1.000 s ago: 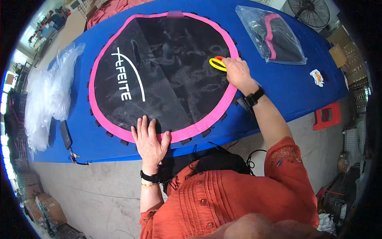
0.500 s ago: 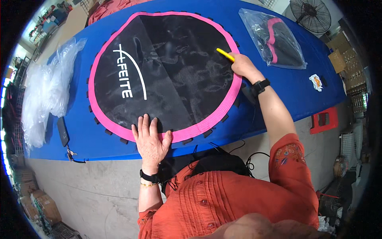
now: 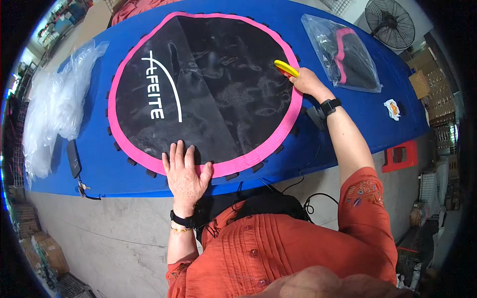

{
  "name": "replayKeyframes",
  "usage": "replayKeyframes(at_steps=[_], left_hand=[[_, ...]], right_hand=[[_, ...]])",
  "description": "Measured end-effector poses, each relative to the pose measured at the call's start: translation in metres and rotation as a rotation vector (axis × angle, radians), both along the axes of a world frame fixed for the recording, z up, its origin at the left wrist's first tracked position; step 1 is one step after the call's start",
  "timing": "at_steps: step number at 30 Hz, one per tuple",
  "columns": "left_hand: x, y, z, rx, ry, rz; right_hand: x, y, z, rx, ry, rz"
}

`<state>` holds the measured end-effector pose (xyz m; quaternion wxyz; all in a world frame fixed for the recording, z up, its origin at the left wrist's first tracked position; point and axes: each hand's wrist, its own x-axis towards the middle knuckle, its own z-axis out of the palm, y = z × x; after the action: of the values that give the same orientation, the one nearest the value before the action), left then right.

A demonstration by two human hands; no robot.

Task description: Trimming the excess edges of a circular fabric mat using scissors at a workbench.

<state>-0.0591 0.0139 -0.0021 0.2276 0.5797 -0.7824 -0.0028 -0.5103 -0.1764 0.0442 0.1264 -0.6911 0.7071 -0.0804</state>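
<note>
A round black trampoline mat [image 3: 223, 89] with a pink border and small black loops along its edge lies flat on the blue-covered table. White lettering and a curved line mark its left half. My left hand [image 3: 184, 174] rests on the near border, fingers stretched out and holding nothing. Up at the mat's right border, my right hand [image 3: 309, 82] grips a slim yellow tool [image 3: 286, 68] with a little red under it. The tool's tip points left over the black mesh. My fingers partly hide it, so its exact kind is unclear.
Crumpled clear plastic [image 3: 59, 111] covers the table's left end, near a dark phone-like slab [image 3: 73, 159] and keys [image 3: 83, 187]. Far right lie a bagged pink-and-black mat [image 3: 345, 59] and a crumpled white wrapper [image 3: 392, 110]. A fan [image 3: 389, 23] and red stool [image 3: 400, 157] stand beyond.
The yellow tool has turned in my right hand, showing a broader face and some red. My left hand stays flat on the near border. The whole view has shifted slightly.
</note>
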Motion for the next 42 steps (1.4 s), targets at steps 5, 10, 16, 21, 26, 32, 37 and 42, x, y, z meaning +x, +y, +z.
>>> replayKeyframes(at_steps=[5, 10, 16, 21, 26, 32, 37, 42], left_hand=[[0.000, 0.000, -0.001, 0.003, 0.001, 0.007], [0.000, 0.000, -0.002, 0.003, 0.010, 0.001], [0.001, -0.001, -0.002, 0.000, 0.019, -0.006], [0.001, 0.000, 0.000, -0.002, 0.024, 0.003], [0.000, -0.001, 0.001, 0.002, 0.038, 0.000], [0.001, 0.001, 0.002, 0.031, 0.055, 0.008], [0.000, 0.000, 0.001, 0.022, 0.071, -0.005], [0.002, 0.001, 0.002, 0.031, 0.071, -0.005]], right_hand=[[-0.001, -0.017, -0.003, 0.031, 0.053, -0.161], [-0.004, -0.009, -0.001, 0.086, 0.023, -0.134], [-0.004, -0.010, -0.014, 0.060, -0.001, -0.191], [0.007, -0.001, -0.007, 0.056, -0.006, -0.275], [0.004, 0.018, -0.003, 0.129, -0.260, -0.396], [0.020, 0.021, 0.010, 0.220, -0.586, -0.609], [0.017, 0.035, 0.019, 0.235, -0.702, -0.642], [0.019, 0.027, 0.019, 0.286, -0.763, -0.655]])
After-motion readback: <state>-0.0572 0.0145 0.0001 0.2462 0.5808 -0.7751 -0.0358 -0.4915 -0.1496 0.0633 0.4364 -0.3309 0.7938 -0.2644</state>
